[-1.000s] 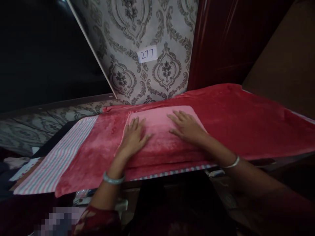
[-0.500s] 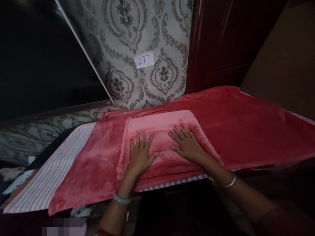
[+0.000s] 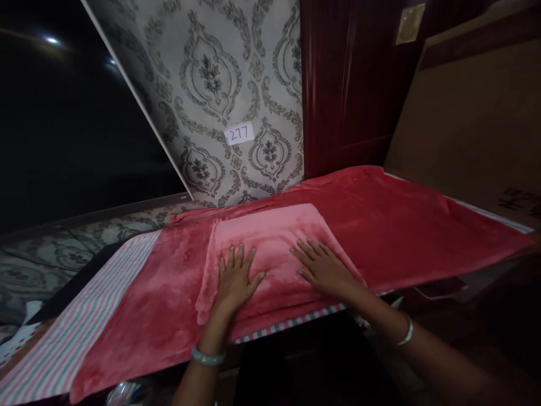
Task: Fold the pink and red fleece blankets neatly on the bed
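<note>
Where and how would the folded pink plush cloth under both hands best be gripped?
Probably by its left edge and right edge, reaching in low from each side, under the layers. The folded pink plush cloth lies flat as a wide, soft-looking slab, both edges mostly uncovered; the left hand and right hand lie spread on top.

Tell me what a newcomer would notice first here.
Probably the left hand and right hand, spread on the folded pink cloth mid-view. Red fabric extends on both sides of it. Above, a white label reading 277 stands out on the patterned wall.
</note>
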Demonstrator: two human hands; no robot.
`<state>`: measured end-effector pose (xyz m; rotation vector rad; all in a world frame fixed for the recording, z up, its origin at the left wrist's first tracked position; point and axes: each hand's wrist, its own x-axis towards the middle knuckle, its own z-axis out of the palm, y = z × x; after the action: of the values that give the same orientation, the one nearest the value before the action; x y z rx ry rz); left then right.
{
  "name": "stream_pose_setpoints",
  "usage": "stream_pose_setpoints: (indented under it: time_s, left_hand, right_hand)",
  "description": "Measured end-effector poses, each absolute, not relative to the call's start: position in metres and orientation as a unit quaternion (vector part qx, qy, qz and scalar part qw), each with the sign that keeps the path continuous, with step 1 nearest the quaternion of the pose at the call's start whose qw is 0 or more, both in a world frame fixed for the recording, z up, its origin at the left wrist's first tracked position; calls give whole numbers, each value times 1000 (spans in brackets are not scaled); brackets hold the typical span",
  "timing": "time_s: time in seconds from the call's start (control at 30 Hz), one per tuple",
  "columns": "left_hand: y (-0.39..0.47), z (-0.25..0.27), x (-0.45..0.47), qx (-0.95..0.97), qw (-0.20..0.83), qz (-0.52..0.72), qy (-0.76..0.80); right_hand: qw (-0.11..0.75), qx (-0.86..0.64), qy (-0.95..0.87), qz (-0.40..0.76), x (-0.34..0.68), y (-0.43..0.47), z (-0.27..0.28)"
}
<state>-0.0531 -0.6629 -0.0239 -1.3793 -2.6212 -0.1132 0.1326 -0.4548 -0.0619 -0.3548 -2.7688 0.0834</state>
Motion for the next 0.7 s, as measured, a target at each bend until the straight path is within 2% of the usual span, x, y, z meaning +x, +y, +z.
stream_pose_setpoints:
  time_s: [0.1,0.23,0.3,0.4,0.57,0.7]
  left_hand:
    - [-664,-15,-50,-466,77,-52,-880]
    - [-659,-1,-29,-504,75,-87,-856]
    - [-653,0,-10,-553,90,-100,-822]
    - [-644,-11,21,-594,106,-97,-791]
    - [-643,-49,52,-569,177,-83,-799]
    - [-648,-62,56,-563,213,-83,-794]
  right_hand:
    - [170,-118,-978,38,151,-455,-58]
    - [143,-108,-978,108,157,-446,-18]
    - [171,-112,-971,126,144,-438,7]
    - [224,-118,-963,89,112,-426,26]
    - [165,-211,-963,21,77,-410,-17]
    - [164,-226,-960,11,79,-402,-50]
